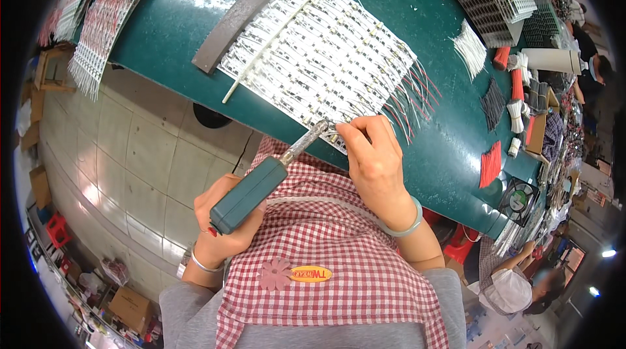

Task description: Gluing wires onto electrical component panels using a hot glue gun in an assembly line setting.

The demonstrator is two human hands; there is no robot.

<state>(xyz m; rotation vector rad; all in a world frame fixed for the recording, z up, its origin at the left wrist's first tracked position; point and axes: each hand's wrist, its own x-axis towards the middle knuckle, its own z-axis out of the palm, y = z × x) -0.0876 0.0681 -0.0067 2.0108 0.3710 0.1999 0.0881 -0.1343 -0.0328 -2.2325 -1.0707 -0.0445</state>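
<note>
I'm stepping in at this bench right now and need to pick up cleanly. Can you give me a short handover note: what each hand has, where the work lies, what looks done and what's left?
Left hand: gripping the teal handle of a soldering iron, tip aimed at the near edge of the strips.
Right hand: fingertips pinching at the near edge of the panel of white light strips; too small to tell what they pinch.
Panel lies on the green table, held by a grey bar and a white rod.
Done: strips on the right show red and white leads.
Left: cannot tell how many joints remain. Spare red wires lie to the right.
</note>
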